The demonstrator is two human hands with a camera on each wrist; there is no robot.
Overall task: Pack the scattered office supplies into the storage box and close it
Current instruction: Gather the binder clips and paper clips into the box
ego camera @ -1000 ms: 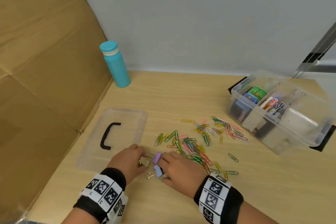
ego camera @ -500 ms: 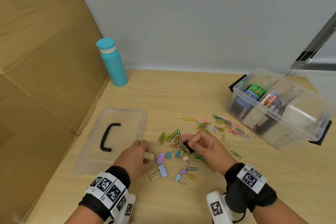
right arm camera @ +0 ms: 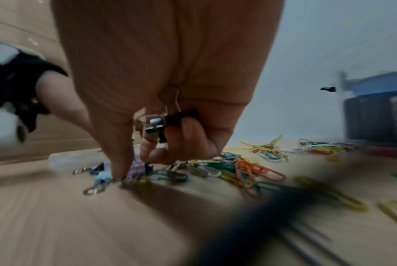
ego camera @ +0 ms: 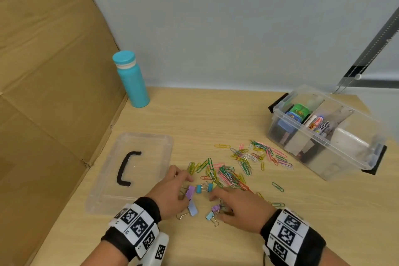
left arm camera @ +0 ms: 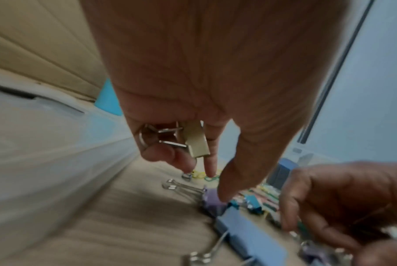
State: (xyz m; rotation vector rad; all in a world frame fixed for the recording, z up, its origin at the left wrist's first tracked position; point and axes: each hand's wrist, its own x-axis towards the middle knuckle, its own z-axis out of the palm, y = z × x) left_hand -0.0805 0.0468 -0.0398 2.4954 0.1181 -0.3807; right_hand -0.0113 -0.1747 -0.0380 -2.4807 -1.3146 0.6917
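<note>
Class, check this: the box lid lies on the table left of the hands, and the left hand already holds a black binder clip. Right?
Not quite. The lid is there, but the left hand holds a beige clip, as the left wrist view shows.

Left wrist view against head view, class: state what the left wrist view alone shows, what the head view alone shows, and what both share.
Left wrist view only: a beige binder clip tucked in the left hand, its curled fingers gripping the wire handles.

Head view only: the clear storage box standing open at the right with supplies inside, its lid lying flat, and the right hand seen from above.

Both: the purple binder clip and the blue binder clip on the wooden table, beside coloured paper clips.
</note>
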